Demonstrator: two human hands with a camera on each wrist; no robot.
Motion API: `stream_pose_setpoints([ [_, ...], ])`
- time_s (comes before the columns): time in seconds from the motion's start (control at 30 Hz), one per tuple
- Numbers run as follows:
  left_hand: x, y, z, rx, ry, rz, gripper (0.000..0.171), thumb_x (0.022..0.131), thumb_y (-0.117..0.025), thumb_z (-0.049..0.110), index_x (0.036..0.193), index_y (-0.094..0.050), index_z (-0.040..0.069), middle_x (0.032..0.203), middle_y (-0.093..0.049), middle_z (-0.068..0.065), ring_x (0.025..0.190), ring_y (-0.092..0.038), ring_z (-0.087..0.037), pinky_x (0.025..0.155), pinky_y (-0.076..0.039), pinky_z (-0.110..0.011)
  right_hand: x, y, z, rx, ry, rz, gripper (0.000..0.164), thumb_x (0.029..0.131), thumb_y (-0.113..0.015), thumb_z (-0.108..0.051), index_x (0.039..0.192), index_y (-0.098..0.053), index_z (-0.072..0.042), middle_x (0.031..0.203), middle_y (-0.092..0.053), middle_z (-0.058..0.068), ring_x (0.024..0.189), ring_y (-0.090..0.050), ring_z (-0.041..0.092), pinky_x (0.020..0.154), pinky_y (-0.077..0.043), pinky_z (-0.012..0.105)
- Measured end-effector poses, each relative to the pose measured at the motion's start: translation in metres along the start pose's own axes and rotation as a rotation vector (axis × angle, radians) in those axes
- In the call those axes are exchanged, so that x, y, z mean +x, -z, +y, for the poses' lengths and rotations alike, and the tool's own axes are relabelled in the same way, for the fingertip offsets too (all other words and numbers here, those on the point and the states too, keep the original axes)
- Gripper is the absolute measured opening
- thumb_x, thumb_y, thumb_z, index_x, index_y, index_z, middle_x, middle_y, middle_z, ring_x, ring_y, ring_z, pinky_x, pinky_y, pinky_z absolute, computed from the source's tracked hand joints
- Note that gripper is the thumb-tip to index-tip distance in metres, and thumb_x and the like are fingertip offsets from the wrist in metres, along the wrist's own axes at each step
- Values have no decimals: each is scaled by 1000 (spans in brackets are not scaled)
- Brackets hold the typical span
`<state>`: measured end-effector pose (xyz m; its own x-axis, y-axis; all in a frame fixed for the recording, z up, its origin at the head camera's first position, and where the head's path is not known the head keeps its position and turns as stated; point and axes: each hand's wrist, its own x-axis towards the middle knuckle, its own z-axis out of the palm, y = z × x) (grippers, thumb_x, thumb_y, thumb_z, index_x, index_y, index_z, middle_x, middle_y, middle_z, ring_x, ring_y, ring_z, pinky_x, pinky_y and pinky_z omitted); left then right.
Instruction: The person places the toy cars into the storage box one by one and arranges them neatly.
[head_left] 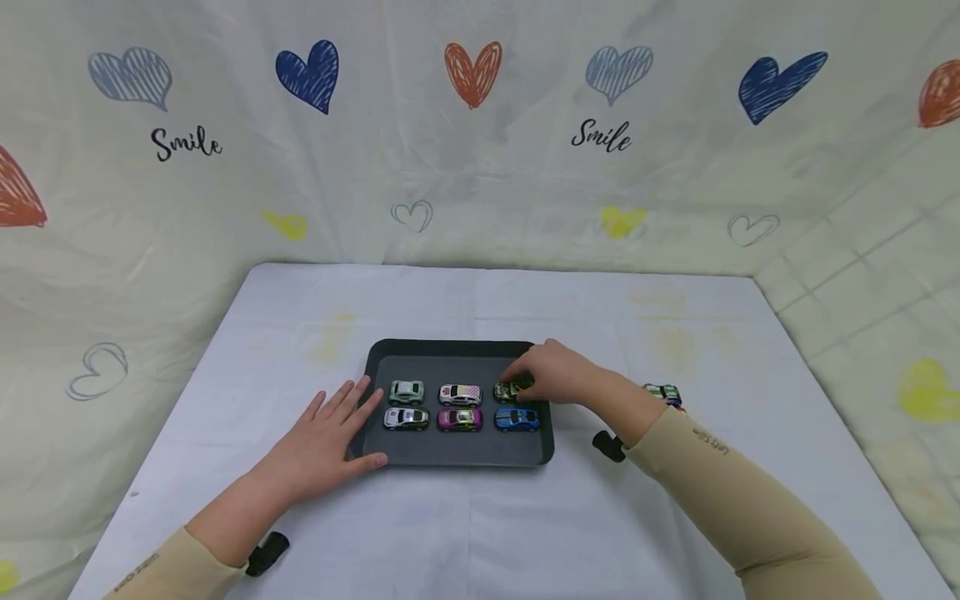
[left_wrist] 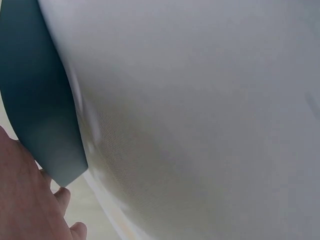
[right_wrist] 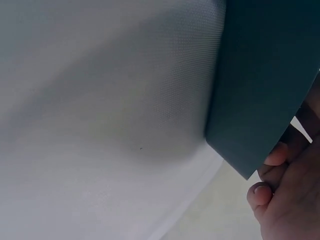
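- head view: green car [head_left: 504, 392], rear right in tray [head_left: 465, 452], seems pinched by right hand [head_left: 561, 375]; blue car [head_left: 517, 419] could be knocked by dragging fingers.
- left wrist: tray is touched by unclenched left hand [left_wrist: 27, 200]; shifting could be caused by pressing.
- right wrist: green car is hidden; slippage cannot be excluded.

I've got tan sleeves [head_left: 742, 500] (black lettering [head_left: 710, 441]), dark grey tray [head_left: 465, 453], mottled green car [head_left: 503, 391], blue car [head_left: 516, 419], purple car [head_left: 460, 420].

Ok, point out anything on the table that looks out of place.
At least one toy car lies outside the dark tray, partly hidden by the right forearm; odd, since six others sit inside in two rows.
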<state>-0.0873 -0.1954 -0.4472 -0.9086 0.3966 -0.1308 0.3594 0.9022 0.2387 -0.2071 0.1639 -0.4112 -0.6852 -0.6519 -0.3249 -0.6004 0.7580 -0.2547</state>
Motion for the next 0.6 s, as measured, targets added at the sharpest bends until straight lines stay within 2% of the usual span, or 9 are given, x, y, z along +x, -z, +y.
stream_pose_setpoints([
  [0.17,0,2,2,-1,-5,11,95,87,-57,71,158,-27,16,165,-16,-10,150,-16,-35,118,-12,-60,-2,1,-1,-10,28,18,34,90,-75,-27,124,-72,-24,121,-69,-6,116,-62,17,104,-42,48],
  [0.37,0,0,1,2,0,-7,96,87,-54,73,159,-24,17,166,-13,-9,151,-13,-35,118,-10,-60,-8,6,2,63,43,43,34,90,-75,-26,124,-71,-24,121,-69,-7,116,-62,16,104,-45,45],
  [0.6,0,1,-1,-4,-4,1,96,87,-54,73,159,-24,17,166,-13,-9,150,-14,-36,118,-11,-60,-18,12,11,140,35,98,35,90,-75,-25,124,-71,-22,122,-68,-6,110,-63,17,92,-52,38],
])
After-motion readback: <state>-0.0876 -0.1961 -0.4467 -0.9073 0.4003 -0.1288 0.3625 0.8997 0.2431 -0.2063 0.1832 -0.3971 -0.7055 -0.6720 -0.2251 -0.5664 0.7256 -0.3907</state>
